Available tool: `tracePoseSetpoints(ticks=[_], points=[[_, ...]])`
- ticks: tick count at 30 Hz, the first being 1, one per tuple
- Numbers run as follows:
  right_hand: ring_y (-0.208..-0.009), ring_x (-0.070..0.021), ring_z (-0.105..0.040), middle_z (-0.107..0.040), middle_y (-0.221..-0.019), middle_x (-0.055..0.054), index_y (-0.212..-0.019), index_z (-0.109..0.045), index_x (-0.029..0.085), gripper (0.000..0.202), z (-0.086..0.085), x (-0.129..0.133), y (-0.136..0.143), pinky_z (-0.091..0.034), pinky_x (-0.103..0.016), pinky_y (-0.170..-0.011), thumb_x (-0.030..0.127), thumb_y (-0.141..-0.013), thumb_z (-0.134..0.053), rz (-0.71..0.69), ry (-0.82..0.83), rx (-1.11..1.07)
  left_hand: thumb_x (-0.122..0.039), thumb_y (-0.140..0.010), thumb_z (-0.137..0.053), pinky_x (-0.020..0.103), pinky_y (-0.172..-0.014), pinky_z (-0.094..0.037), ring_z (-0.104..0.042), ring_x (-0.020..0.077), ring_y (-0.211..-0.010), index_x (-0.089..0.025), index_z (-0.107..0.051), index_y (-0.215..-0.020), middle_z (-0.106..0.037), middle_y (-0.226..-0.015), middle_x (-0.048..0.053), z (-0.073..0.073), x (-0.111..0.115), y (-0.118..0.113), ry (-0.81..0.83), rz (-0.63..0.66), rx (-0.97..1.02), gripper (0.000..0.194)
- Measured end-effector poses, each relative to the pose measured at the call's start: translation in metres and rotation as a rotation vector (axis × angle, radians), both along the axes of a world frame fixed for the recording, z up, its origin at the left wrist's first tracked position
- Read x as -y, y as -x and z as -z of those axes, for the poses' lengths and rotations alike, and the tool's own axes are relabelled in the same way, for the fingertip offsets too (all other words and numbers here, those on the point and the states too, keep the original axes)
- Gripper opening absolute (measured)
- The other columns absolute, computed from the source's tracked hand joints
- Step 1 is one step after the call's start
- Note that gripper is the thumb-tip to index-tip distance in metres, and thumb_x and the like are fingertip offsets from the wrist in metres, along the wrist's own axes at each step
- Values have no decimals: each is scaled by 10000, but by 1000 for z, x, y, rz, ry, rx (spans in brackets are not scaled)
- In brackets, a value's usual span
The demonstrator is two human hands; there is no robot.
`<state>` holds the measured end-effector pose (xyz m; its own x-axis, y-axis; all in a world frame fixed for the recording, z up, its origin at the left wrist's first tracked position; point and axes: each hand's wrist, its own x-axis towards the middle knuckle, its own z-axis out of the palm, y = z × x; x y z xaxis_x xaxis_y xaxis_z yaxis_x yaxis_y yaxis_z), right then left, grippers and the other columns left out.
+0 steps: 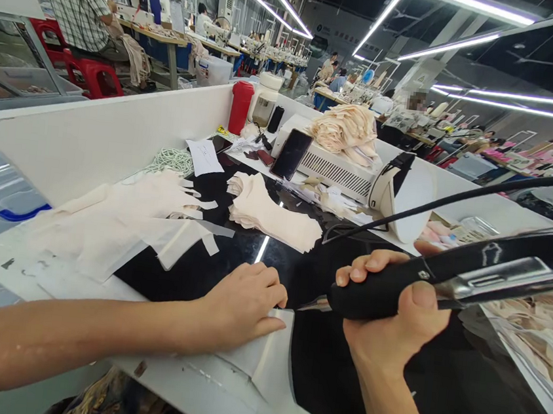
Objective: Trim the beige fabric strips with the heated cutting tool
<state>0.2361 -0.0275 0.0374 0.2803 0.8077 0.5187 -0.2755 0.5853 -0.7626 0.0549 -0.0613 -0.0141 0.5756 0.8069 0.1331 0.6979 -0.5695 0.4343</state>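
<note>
My left hand (246, 303) lies on a pale, flat fabric piece (272, 365) at the front edge of the black work surface. Its fingers are curled together and its thumb stretches along the piece. In my right hand (396, 318) is a black hand-held electric tool (487, 272) with a silver lever. The tool's thin metal tip (315, 305) points left, close to the piece's upper corner and my left fingertips. Cut cream fabric pieces (276, 213) sit in a stack beyond my hands. To the left spreads a larger heap of pale fabric pieces (107, 222).
A black cable (460, 200) arches across the right side. At the back stand a white vented box (334, 170) with fabric on top, a phone (292, 154), a red cup (240, 108) and a white lamp-like device (401, 197). White panels (116, 137) border the table.
</note>
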Motion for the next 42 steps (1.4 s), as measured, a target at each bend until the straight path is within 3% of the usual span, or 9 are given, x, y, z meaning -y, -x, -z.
tracePoseSetpoints(ticks=[11,26,36,42], points=[[-539,-140,-572,-652,-726,61,-1104,-621,256,492,2,1,2,-533,-276,-453,465,-741,-878,-27,19,-7,-272,-1026,-769,379,-950,-427,-610,232,-1098,-216,-695,-1034,-673,-1123,15,-6,0,-1,161,21,53,93],[-549,-118,-544,-598,-734,54,-905,-594,227,441,-4,6,0,-485,-251,-452,520,-696,-849,-3,76,-18,-281,-1005,-793,357,-907,-408,-611,227,-1055,-214,-664,-1052,-675,-1105,11,5,0,0,56,29,96,152],[-529,-130,-563,-615,-731,66,-1068,-612,259,480,-2,6,4,-498,-264,-444,507,-738,-858,-36,28,4,-258,-984,-810,350,-868,-403,-611,224,-1025,-210,-616,-1074,-690,-1107,5,5,1,1,36,14,91,220],[-542,-129,-579,-636,-737,65,-1017,-616,278,362,0,7,6,-514,-252,-457,445,-786,-839,-49,-8,9,-257,-980,-811,341,-849,-404,-607,223,-991,-209,-604,-1061,-684,-1093,9,5,2,1,17,4,96,228]])
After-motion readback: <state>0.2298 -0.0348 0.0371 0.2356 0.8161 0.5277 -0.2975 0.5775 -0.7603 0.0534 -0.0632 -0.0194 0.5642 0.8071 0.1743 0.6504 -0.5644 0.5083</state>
